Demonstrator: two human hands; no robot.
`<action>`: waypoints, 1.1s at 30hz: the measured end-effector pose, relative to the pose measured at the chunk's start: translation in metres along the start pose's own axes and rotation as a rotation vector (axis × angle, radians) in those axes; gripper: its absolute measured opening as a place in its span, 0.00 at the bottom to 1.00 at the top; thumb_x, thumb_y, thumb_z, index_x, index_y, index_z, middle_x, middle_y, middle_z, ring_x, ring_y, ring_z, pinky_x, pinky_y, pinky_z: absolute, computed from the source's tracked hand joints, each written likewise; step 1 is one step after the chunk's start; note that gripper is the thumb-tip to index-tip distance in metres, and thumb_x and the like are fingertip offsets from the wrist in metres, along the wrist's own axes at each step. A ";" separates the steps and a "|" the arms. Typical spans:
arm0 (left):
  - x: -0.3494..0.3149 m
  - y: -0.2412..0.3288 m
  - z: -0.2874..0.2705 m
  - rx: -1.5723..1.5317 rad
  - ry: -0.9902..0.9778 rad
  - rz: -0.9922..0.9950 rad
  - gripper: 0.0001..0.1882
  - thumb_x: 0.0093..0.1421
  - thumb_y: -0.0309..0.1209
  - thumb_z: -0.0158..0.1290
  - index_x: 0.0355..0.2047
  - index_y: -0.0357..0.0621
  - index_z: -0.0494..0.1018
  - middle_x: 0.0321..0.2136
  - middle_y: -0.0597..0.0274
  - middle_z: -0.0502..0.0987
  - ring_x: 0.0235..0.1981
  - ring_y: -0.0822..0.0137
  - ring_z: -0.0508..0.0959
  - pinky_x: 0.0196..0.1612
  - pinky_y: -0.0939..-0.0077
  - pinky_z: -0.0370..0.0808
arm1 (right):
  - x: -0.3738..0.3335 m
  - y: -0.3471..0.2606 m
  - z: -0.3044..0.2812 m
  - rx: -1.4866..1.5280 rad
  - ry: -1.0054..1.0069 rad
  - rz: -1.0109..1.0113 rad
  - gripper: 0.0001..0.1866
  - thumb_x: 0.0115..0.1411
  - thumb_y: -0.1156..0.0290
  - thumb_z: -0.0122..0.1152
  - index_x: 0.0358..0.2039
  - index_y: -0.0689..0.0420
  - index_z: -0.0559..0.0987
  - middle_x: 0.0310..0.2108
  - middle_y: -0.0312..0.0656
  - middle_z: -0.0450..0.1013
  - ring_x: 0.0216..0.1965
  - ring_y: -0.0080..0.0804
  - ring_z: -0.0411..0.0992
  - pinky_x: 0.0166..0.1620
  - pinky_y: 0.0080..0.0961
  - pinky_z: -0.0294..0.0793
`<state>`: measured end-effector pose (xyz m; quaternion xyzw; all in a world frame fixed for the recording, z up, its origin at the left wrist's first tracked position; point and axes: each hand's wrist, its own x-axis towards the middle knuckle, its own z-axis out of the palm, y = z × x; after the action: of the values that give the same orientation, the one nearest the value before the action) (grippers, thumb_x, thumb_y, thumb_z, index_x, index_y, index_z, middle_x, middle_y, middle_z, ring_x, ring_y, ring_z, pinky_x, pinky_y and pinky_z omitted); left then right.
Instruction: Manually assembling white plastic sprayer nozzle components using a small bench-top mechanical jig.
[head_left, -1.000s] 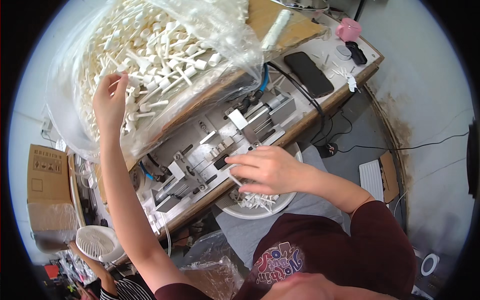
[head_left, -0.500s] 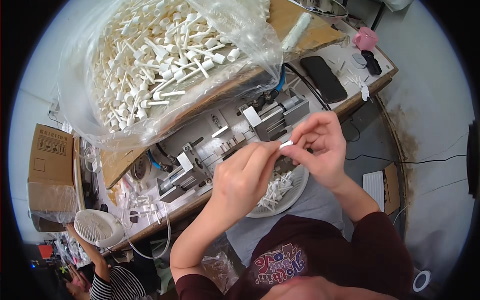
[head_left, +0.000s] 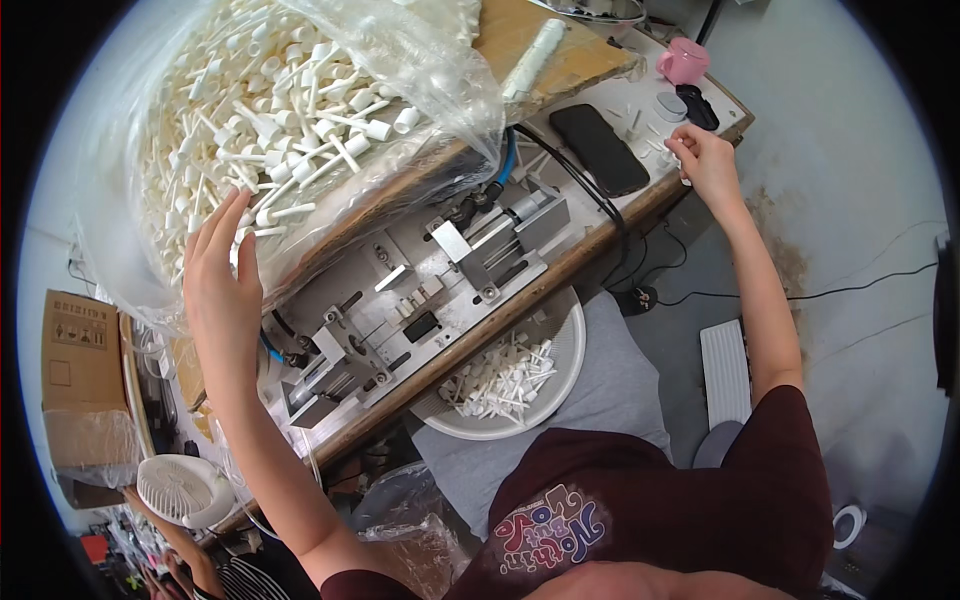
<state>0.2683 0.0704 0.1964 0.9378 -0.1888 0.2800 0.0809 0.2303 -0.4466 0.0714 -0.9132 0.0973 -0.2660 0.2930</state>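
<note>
White capped stems (head_left: 265,125) lie heaped in one clear bag (head_left: 455,90), straight ahead of your left hand (head_left: 220,290), the nearer of your two hands. Its fingers are extended, thumb spread wide, fingertips at the heap's near edge; whether they touch a stem, you cannot tell. Axes point every way in the heap, but two stems beside your thumb lie nearly crosswise, caps toward that hand.

Your right hand (head_left: 708,168) is well apart, at the far right of the desk (head_left: 733,112), fingers narrowed over small white rods (head_left: 635,119); whether it grips one is unclear.

Count one metal fixture (head_left: 425,290) between your arms, one basin (head_left: 578,345) of white pieces (head_left: 510,380), one phone (head_left: 600,150) and one pink mug (head_left: 684,62). Stems, rods and pieces overlap too much to count.
</note>
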 end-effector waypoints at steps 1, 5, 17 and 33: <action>0.003 -0.009 0.004 -0.013 -0.026 0.013 0.20 0.62 0.25 0.55 0.55 0.48 0.75 0.54 0.56 0.77 0.55 0.54 0.76 0.57 0.63 0.71 | 0.003 0.006 0.006 -0.035 -0.029 -0.010 0.06 0.59 0.72 0.66 0.31 0.62 0.80 0.18 0.41 0.74 0.16 0.24 0.72 0.24 0.25 0.70; 0.004 -0.029 0.021 -0.039 -0.144 -0.043 0.18 0.58 0.24 0.56 0.50 0.46 0.78 0.48 0.57 0.80 0.49 0.53 0.78 0.55 0.64 0.72 | 0.003 0.022 0.021 -0.043 -0.062 0.083 0.11 0.56 0.69 0.69 0.38 0.59 0.80 0.18 0.41 0.73 0.17 0.29 0.73 0.25 0.28 0.70; 0.015 -0.041 0.035 -0.161 -0.135 0.020 0.10 0.56 0.31 0.60 0.38 0.45 0.77 0.33 0.54 0.82 0.35 0.53 0.82 0.40 0.61 0.76 | -0.019 -0.189 0.032 0.289 -0.047 -0.504 0.11 0.57 0.70 0.67 0.42 0.55 0.81 0.27 0.33 0.73 0.19 0.19 0.63 0.24 0.18 0.63; 0.001 -0.024 0.029 -0.321 0.173 -0.147 0.13 0.60 0.32 0.59 0.44 0.39 0.78 0.33 0.53 0.80 0.25 0.60 0.79 0.32 0.69 0.75 | 0.025 -0.301 0.131 0.308 -0.153 -0.832 0.11 0.57 0.65 0.65 0.40 0.54 0.80 0.32 0.38 0.75 0.32 0.32 0.74 0.35 0.28 0.74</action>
<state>0.2930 0.0848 0.1715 0.8965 -0.1545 0.3193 0.2656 0.3288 -0.1482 0.1693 -0.8375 -0.3406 -0.3044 0.2999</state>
